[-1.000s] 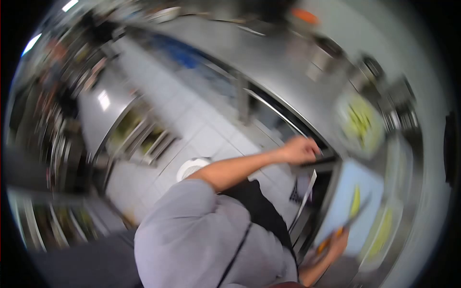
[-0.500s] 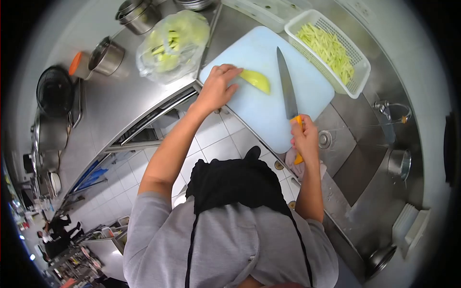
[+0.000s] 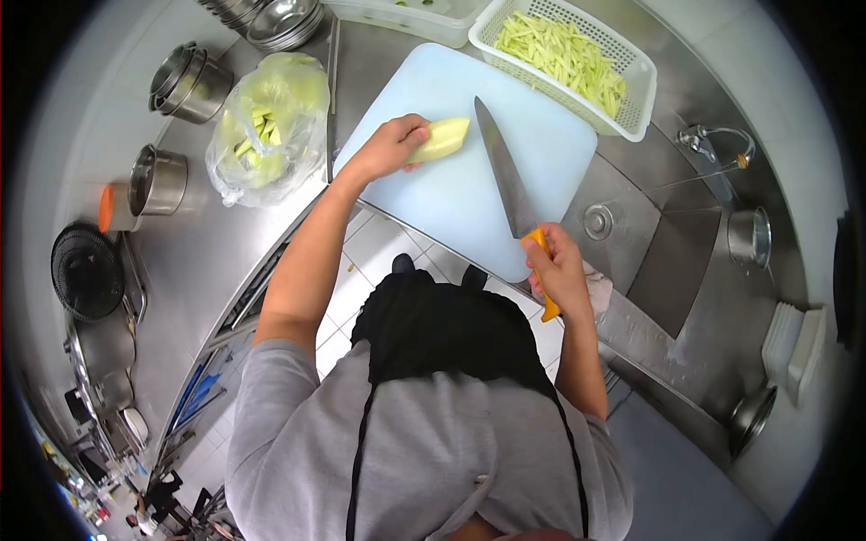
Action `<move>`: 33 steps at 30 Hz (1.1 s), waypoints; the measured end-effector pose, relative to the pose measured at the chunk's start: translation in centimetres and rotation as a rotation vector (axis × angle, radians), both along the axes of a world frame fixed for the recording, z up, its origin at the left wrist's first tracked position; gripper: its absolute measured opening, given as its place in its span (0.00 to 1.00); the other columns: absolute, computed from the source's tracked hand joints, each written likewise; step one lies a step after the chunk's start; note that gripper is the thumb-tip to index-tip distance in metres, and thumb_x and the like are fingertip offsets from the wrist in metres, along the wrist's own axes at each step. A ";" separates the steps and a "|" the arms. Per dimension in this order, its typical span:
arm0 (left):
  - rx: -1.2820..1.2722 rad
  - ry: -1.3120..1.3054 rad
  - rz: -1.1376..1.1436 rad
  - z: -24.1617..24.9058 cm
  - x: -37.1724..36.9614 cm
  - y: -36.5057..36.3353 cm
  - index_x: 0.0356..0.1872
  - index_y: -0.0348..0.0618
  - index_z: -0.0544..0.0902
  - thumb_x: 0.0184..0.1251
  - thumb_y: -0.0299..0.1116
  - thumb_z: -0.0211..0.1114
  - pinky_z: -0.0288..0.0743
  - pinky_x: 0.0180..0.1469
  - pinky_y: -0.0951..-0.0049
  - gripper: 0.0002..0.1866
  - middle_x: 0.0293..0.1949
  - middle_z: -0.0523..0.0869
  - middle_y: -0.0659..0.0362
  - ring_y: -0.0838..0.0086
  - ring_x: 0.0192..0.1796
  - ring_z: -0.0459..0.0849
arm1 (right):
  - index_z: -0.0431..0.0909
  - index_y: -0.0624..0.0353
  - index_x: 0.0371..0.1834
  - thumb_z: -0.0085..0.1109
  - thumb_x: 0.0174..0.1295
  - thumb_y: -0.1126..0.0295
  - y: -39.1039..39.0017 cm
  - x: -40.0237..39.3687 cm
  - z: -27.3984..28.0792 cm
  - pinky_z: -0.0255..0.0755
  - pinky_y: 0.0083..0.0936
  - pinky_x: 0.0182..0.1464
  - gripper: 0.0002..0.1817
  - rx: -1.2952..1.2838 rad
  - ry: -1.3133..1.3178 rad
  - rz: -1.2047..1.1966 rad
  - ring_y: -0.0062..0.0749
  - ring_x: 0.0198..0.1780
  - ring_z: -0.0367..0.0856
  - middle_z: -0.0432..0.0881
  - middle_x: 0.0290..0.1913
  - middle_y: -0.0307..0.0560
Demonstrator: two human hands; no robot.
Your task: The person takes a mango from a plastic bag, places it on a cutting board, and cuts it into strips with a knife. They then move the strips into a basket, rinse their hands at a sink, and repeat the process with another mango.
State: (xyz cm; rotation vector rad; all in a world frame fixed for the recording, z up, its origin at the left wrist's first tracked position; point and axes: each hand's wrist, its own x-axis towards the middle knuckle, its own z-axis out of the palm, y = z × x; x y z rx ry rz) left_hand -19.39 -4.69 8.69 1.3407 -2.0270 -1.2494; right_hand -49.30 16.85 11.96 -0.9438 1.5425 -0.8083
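Observation:
My left hand (image 3: 395, 149) is closed round one end of a pale green vegetable piece (image 3: 445, 139), thumb on top. Its free end points right and a pale, flat cut face shows. The piece is over the left part of a light blue cutting board (image 3: 514, 135). My right hand (image 3: 560, 270) grips the orange handle of a large kitchen knife (image 3: 505, 171) at the board's right corner. The long blade slants up and left across the board, its tip a little right of the vegetable piece.
Behind the board stands a white basket (image 3: 642, 115) of cut green strips. A plastic bag (image 3: 298, 104) of green pieces lies to the left, near metal pots (image 3: 165, 185). On the right are a sink (image 3: 663, 298) with a tap (image 3: 699, 140) and a cloth (image 3: 597, 287).
The vegetable piece lay with its rounded green side up; my left hand has now taken hold and turned it, showing its pale face. The knife stays in my right hand. The whole view has shifted.

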 end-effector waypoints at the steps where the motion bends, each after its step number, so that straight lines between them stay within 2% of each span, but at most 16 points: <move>1: 0.157 0.050 0.025 1.3 0.0 0.4 0.59 0.38 0.84 0.84 0.39 0.60 0.81 0.41 0.66 0.17 0.41 0.89 0.55 0.68 0.37 0.87 | 0.76 0.61 0.57 0.64 0.75 0.63 0.2 0.5 0.1 0.68 0.18 0.22 0.16 0.000 0.009 -0.004 0.14 0.22 0.73 0.78 0.30 0.35; 2: 0.319 0.099 0.051 2.0 0.1 0.9 0.60 0.38 0.84 0.84 0.39 0.60 0.81 0.41 0.68 0.17 0.41 0.90 0.55 0.70 0.37 0.88 | 0.76 0.60 0.57 0.64 0.75 0.64 0.3 1.0 -0.1 0.68 0.18 0.22 0.15 -0.008 -0.003 -0.022 0.14 0.22 0.73 0.79 0.30 0.36; 5: 0.175 0.199 0.073 1.6 0.6 2.1 0.61 0.39 0.83 0.85 0.40 0.60 0.80 0.36 0.74 0.17 0.40 0.89 0.59 0.77 0.35 0.87 | 0.73 0.59 0.56 0.63 0.75 0.65 0.4 2.2 -0.6 0.68 0.18 0.22 0.14 -0.022 -0.036 -0.069 0.15 0.22 0.74 0.80 0.30 0.37; 6: 0.152 0.216 0.077 1.8 0.6 2.4 0.60 0.41 0.84 0.80 0.36 0.65 0.82 0.42 0.70 0.15 0.47 0.89 0.56 0.69 0.43 0.89 | 0.73 0.59 0.57 0.63 0.75 0.65 0.3 2.4 -0.7 0.68 0.18 0.22 0.14 -0.023 -0.040 -0.081 0.15 0.22 0.74 0.80 0.31 0.37; 9: -0.542 0.141 -0.195 -0.5 1.1 3.1 0.60 0.45 0.85 0.71 0.27 0.71 0.80 0.58 0.65 0.18 0.53 0.86 0.54 0.62 0.59 0.85 | 0.74 0.60 0.57 0.63 0.74 0.66 0.5 2.3 -0.7 0.70 0.21 0.23 0.15 -0.047 0.033 -0.095 0.17 0.22 0.75 0.81 0.31 0.40; 13: -0.499 0.029 -0.182 -2.9 2.7 3.8 0.58 0.44 0.85 0.58 0.22 0.74 0.71 0.73 0.58 0.24 0.64 0.85 0.50 0.54 0.71 0.79 | 0.76 0.63 0.56 0.66 0.72 0.65 0.8 2.9 -1.8 0.72 0.26 0.27 0.17 -0.110 0.153 -0.054 0.23 0.24 0.78 0.81 0.30 0.43; 14: -0.443 0.082 -0.144 -3.6 2.8 3.8 0.57 0.43 0.84 0.58 0.23 0.73 0.69 0.76 0.56 0.23 0.66 0.84 0.50 0.53 0.71 0.78 | 0.77 0.64 0.55 0.66 0.71 0.65 1.5 2.3 -2.1 0.73 0.28 0.29 0.17 -0.122 0.206 -0.064 0.24 0.26 0.79 0.81 0.30 0.44; 15: -0.452 0.073 -0.145 -3.3 2.6 3.8 0.60 0.42 0.84 0.60 0.23 0.73 0.69 0.76 0.58 0.24 0.65 0.85 0.50 0.53 0.71 0.78 | 0.78 0.64 0.56 0.66 0.71 0.63 1.5 2.0 -2.8 0.75 0.34 0.35 0.18 -0.191 0.300 -0.024 0.33 0.31 0.83 0.82 0.29 0.48; 17: -0.446 -0.023 -0.086 -1.8 1.6 4.5 0.63 0.42 0.83 0.61 0.24 0.74 0.70 0.74 0.59 0.26 0.65 0.85 0.49 0.52 0.70 0.78 | 0.79 0.62 0.56 0.64 0.71 0.61 1.4 2.2 -1.8 0.76 0.39 0.40 0.19 -0.076 0.355 -0.020 0.44 0.35 0.85 0.84 0.31 0.54; 20: -0.525 -0.121 -0.131 -1.3 1.3 4.6 0.66 0.42 0.83 0.63 0.24 0.75 0.73 0.70 0.58 0.27 0.60 0.86 0.48 0.52 0.66 0.80 | 0.79 0.62 0.56 0.62 0.72 0.59 1.1 2.8 -1.1 0.77 0.44 0.42 0.19 -0.146 0.442 0.023 0.54 0.38 0.87 0.86 0.33 0.60; 23: -0.412 -0.159 -0.157 0.4 0.9 5.6 0.64 0.41 0.84 0.63 0.25 0.75 0.76 0.63 0.57 0.25 0.53 0.86 0.47 0.52 0.61 0.81 | 0.80 0.61 0.56 0.65 0.70 0.62 0.7 3.8 0.1 0.80 0.48 0.46 0.18 -0.219 0.613 0.038 0.59 0.43 0.89 0.87 0.38 0.62; 26: -0.431 -0.042 0.010 -0.8 0.7 5.9 0.59 0.39 0.87 0.62 0.25 0.76 0.78 0.61 0.57 0.22 0.49 0.86 0.48 0.50 0.56 0.84 | 0.81 0.58 0.57 0.68 0.68 0.65 -0.3 4.8 -0.4 0.82 0.51 0.49 0.17 -0.335 0.916 0.045 0.61 0.44 0.89 0.86 0.43 0.62; 29: -0.462 -0.057 0.217 -1.9 0.0 5.9 0.57 0.38 0.88 0.63 0.26 0.77 0.79 0.58 0.59 0.20 0.50 0.86 0.46 0.50 0.53 0.85 | 0.82 0.57 0.57 0.68 0.67 0.69 -1.6 4.3 -1.7 0.83 0.52 0.49 0.16 -0.418 0.949 0.148 0.63 0.44 0.88 0.85 0.45 0.61; 30: -0.486 -0.075 0.249 -2.1 -0.1 5.9 0.56 0.37 0.88 0.63 0.27 0.78 0.81 0.54 0.60 0.20 0.48 0.86 0.47 0.54 0.48 0.87 | 0.85 0.59 0.53 0.65 0.69 0.69 -1.7 3.7 -1.2 0.83 0.51 0.48 0.12 -0.418 0.919 0.191 0.62 0.43 0.89 0.86 0.45 0.60; 33: -0.335 -0.025 0.298 -2.2 0.0 5.7 0.54 0.36 0.89 0.62 0.28 0.79 0.82 0.51 0.63 0.20 0.46 0.88 0.49 0.59 0.45 0.88 | 0.88 0.59 0.47 0.63 0.70 0.68 -1.7 -0.9 -0.9 0.84 0.51 0.47 0.09 -0.539 0.914 -0.020 0.61 0.42 0.89 0.89 0.44 0.60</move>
